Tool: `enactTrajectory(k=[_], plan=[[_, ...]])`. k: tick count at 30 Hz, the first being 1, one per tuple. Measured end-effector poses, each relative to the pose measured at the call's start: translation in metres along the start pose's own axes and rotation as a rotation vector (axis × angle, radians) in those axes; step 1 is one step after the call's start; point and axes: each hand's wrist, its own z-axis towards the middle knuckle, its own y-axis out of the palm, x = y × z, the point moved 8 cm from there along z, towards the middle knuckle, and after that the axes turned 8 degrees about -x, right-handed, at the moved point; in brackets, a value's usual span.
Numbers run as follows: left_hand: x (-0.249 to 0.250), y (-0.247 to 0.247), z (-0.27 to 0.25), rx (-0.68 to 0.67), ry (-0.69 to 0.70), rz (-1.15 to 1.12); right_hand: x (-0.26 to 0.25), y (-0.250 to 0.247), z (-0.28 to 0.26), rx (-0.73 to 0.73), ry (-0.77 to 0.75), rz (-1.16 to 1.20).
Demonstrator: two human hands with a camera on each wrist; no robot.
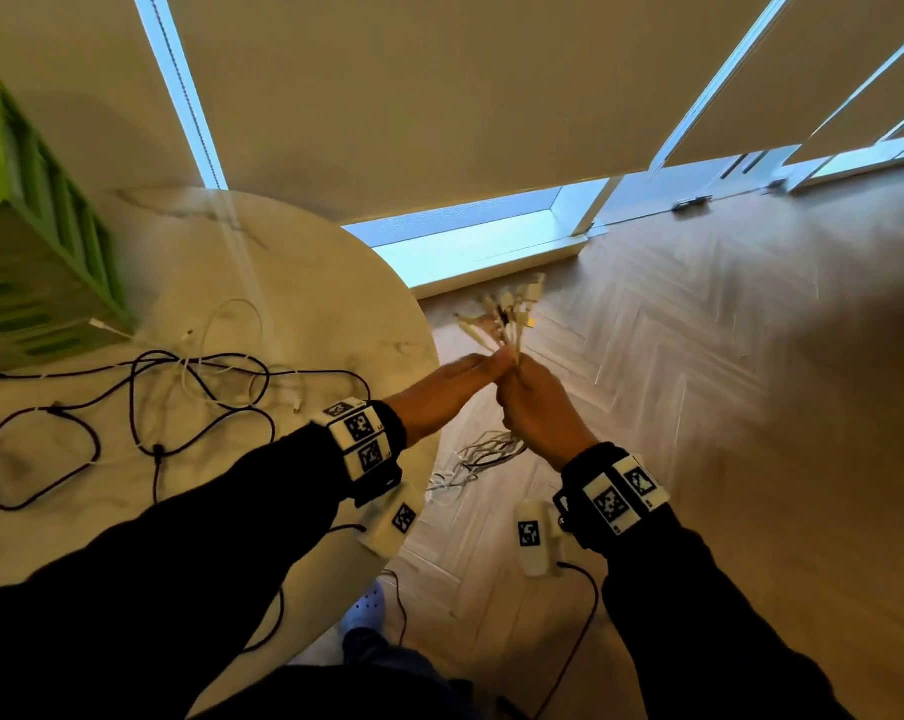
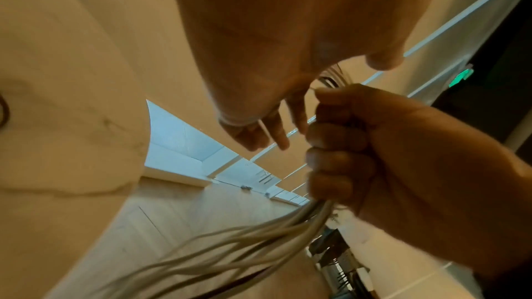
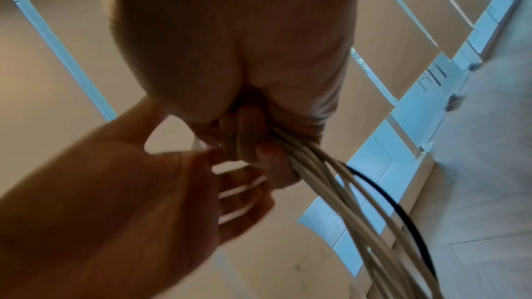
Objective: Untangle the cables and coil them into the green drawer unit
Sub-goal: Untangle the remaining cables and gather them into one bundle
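Observation:
My right hand point(image 1: 538, 407) is a fist round a bundle of white cables point(image 1: 512, 319), held over the floor just past the table's right edge. The plug ends fan out above the fist and the cords hang below it point(image 2: 244, 247). One dark cable point(image 3: 403, 213) runs within the bundle. My left hand point(image 1: 439, 392) lies against the bundle beside the fist, fingers point(image 3: 244, 190) straight and spread. The green drawer unit point(image 1: 34, 241) stands at the table's far left. A black cable point(image 1: 127, 407) and a white cable point(image 1: 221, 330) lie tangled on the table.
The round marble table point(image 1: 325, 283) takes up the left of the head view. To the right is wooden herringbone floor point(image 1: 699, 381), with a low window sill point(image 1: 465, 241) and drawn blinds behind. My foot in a light shoe point(image 1: 366, 605) is under the table edge.

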Motion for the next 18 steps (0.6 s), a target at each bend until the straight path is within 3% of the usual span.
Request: enactTrajectory(k=[2,4,8,10,14,16,18], plan=[[0.012,0.001,0.001,0.008,0.057,-0.058,-0.005,0.017,-0.001,-0.105,-0.012,-0.025],[0.024,-0.006,0.001,0.056,0.100,-0.021,-0.003,0.026,-0.002,-0.148,0.020,0.137],[0.038,-0.005,-0.005,-0.015,0.108,0.160,0.020,0.040,0.005,-0.300,0.052,0.403],[0.040,-0.003,-0.006,-0.066,0.109,0.093,0.039,0.065,0.007,-0.484,0.130,0.357],[0.043,-0.012,-0.013,-0.123,0.095,0.036,0.088,0.117,-0.009,-0.875,0.297,0.045],[0.046,-0.025,-0.019,-0.113,0.093,-0.041,0.123,0.119,-0.010,-0.863,0.386,-0.138],[0.049,-0.041,-0.024,-0.085,0.113,-0.070,0.156,0.091,0.002,-0.598,0.486,-0.321]])
